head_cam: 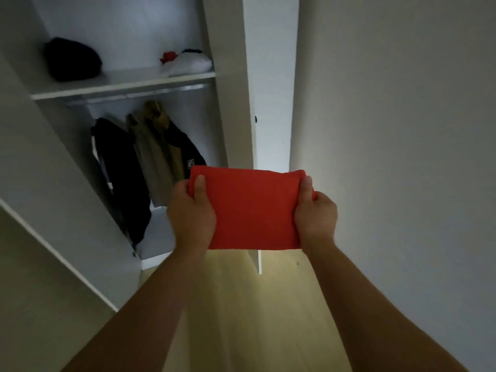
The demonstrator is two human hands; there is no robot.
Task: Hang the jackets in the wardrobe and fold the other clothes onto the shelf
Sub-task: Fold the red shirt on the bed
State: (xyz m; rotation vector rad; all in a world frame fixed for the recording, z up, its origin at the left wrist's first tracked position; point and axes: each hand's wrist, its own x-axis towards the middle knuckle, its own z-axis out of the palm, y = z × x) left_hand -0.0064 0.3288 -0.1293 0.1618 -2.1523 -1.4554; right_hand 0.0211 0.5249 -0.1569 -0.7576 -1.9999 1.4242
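Far left of frame: wardrobe (120, 28) stands open, seen at a tilt, its pale side panel (40, 170) running down the left edge.

Upper left: shelf (126, 79) carries a dark bundle (72, 60), rounded, sitting near its left end. Further right on the same shelf and well apart from the bundle lies a white folded garment (190, 64), with a small red item (168, 57) touching its left side.

Below the shelf: rail (166, 90). Three jackets hang from it, close together. A dark jacket (120, 170) is leftmost, a tan jacket (153, 157) is in the middle, and a second dark jacket (185, 146) with a small pale patch is on the right. Picture soft here; hangers not made out.

Centre of frame: left hand (192, 216) grips the left edge of a red folded garment (249, 208), thumb flat on top, fingers hidden beneath the cloth. The garment is a neat rectangle held out in the air in front of the wardrobe, low and to the right of the hanging jackets, below shelf level, touching nothing but the hands. Right hand (315, 216) grips the opposite edge the same way, thumb on top, fingers curled under. Both forearms are bare, reaching up from the bottom of the frame.

Behind the garment: the open wardrobe door (271, 103), seen edge-on. Pale wood floor (241, 304) beneath.

Right of frame: plain wall (402, 130).
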